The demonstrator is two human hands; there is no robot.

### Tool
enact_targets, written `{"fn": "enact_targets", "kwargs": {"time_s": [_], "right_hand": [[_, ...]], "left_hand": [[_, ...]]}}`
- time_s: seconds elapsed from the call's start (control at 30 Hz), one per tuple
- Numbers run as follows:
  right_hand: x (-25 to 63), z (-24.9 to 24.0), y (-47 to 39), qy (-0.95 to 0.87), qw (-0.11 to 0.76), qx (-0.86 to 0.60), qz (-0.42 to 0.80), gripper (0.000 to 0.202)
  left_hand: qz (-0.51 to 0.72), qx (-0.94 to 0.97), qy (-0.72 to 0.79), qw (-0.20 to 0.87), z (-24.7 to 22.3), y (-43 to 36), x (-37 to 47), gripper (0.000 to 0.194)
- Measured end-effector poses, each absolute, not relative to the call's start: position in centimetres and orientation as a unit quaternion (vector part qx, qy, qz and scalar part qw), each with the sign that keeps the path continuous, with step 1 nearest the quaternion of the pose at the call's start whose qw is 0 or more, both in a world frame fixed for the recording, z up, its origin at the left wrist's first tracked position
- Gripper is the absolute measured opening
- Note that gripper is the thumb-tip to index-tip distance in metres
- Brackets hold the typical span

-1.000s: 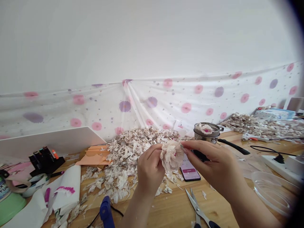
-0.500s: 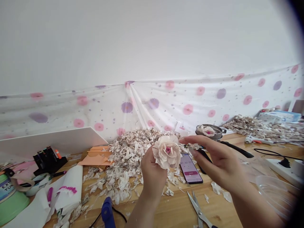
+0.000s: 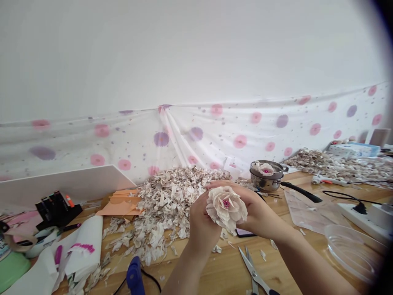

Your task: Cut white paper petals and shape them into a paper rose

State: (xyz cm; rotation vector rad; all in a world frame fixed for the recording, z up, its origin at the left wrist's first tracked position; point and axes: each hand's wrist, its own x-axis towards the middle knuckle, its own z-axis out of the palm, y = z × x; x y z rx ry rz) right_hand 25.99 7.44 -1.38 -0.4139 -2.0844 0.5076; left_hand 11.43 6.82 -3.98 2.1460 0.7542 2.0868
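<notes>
Head view: the flower [image 3: 226,207] sits between both hands above the table [image 3: 225,268], its axis hidden and bloom facing the camera, ruffled and cream with a magenta centre, the left hand [image 3: 203,221] gripping it from the left, the right hand [image 3: 260,213] curving behind, its grip indiscernible.
</notes>
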Motion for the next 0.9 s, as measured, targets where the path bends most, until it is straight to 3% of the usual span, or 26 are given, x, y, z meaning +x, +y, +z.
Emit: {"fn": "enact_targets", "kwargs": {"time_s": [0.2, 0.4, 0.6, 0.9], "right_hand": [[25.8, -2.2, 7.7, -0.817, 0.490, -0.191, 0.239, 0.062], [25.5, -2.8, 8.2, -0.800, 0.507, -0.191, 0.258, 0.056], [25.4, -2.7, 8.1, -0.794, 0.499, -0.184, 0.295, 0.065], [25.5, -2.5, 7.8, -0.802, 0.483, -0.174, 0.305, 0.064]], "left_hand": [[0.684, 0.673, 0.279, 0.042, -4.4, 6.8, 11.7, 0.024], [0.671, 0.664, 0.312, 0.106, -4.4, 7.1, 11.4, 0.021], [0.631, 0.683, 0.324, 0.176, -4.1, 7.0, 10.8, 0.025], [0.619, 0.689, 0.327, 0.189, -3.6, 6.5, 10.5, 0.022]]}}
